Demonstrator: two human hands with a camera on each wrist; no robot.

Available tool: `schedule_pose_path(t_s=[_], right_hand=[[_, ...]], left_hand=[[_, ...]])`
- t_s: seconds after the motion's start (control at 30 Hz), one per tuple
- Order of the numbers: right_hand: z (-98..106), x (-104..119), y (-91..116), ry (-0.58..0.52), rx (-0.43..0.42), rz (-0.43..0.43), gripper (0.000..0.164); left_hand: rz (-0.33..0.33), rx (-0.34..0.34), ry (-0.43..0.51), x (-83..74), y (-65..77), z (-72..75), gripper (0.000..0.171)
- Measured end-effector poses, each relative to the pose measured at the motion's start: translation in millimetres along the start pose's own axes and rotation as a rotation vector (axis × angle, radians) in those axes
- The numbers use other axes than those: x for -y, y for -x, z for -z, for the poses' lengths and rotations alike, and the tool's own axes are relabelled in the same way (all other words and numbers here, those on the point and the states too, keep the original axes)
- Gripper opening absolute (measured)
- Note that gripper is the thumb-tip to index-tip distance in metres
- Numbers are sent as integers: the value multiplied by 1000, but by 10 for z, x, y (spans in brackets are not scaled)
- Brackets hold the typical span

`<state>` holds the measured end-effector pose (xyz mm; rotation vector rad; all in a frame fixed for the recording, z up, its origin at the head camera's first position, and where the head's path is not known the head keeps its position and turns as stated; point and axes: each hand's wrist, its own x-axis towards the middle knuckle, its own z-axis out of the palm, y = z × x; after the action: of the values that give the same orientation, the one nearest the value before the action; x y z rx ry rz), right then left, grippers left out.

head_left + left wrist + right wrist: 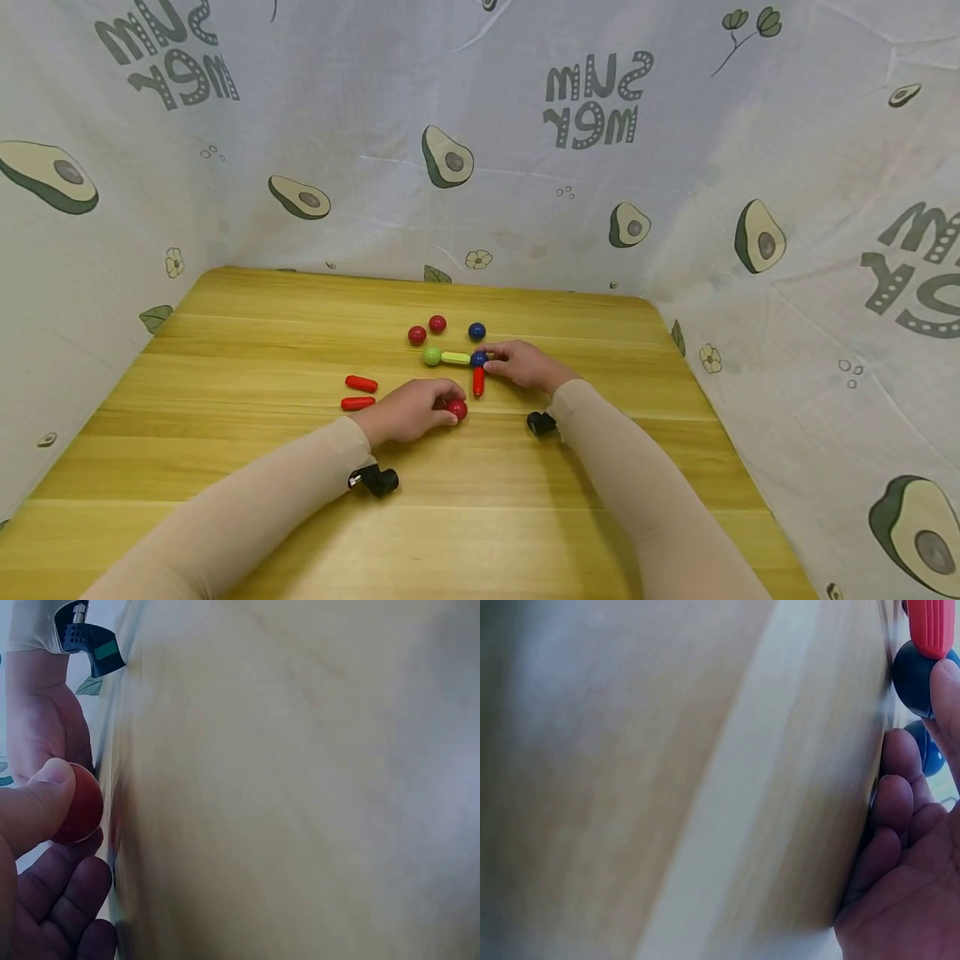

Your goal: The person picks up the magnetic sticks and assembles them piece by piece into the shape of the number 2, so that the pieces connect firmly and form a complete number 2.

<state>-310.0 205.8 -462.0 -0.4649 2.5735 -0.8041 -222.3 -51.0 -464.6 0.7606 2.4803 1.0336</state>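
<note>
Between thumb and fingers, my left hand [411,410] pinches a red ball [457,409] just above or on the table; the left wrist view shows the thumb on the ball [81,806]. My right hand [523,365] holds a dark blue ball [479,359], thumb on its near side. That blue ball joins a yellow-green rod [455,358], which ends in a lime green ball [432,356]. A red rod [478,382] also runs from the blue ball toward me. Its free end lies close to the red ball, apart from it.
Two loose red rods, the upper one [362,383] and the lower one [357,403], lie left of my left hand. Behind the joined pieces sit two red balls [417,335] and a second blue ball [477,331]. A printed curtain [360,125] surrounds the wooden table [480,517].
</note>
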Motion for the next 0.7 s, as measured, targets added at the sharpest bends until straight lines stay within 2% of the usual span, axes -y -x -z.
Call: schedule_pose_path(t_s=[0.37, 0.7], right_hand=[[2, 23, 2, 10, 4, -22, 41], [8, 26, -9, 7, 11, -27, 41]], left_hand=[[0, -8, 0, -73, -34, -70, 31], [0, -50, -31, -77, -82, -136, 27]])
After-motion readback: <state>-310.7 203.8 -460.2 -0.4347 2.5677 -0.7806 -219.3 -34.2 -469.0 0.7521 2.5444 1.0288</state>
